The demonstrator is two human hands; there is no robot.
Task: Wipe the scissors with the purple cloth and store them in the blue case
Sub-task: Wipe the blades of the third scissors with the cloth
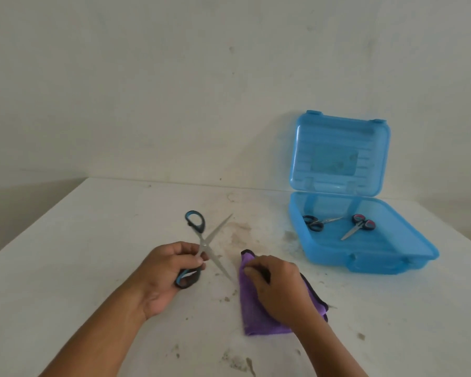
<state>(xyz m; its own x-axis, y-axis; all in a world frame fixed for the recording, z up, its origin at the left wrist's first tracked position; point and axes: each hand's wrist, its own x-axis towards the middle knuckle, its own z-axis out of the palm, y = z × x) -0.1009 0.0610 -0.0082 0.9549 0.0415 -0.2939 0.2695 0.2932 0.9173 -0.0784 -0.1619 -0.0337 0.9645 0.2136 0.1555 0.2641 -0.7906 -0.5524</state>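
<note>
A large pair of scissors (206,242) with black-and-blue handles is spread wide open in an X above the table. My left hand (165,270) grips it at the pivot and the near handle. To the right lies the folded purple cloth (252,308) with a dark hem. My right hand (279,285) rests on top of it, fingers pinching its upper edge. The blue case (408,248) stands open at the right, lid upright against the wall. Inside lie a small black-handled pair of scissors (317,222) and a small red-and-black pair (358,225).
The white table (93,254) is stained and speckled with dirt near the centre and the front. Its left edge runs diagonally at the far left. A bare wall rises behind the table and the case lid.
</note>
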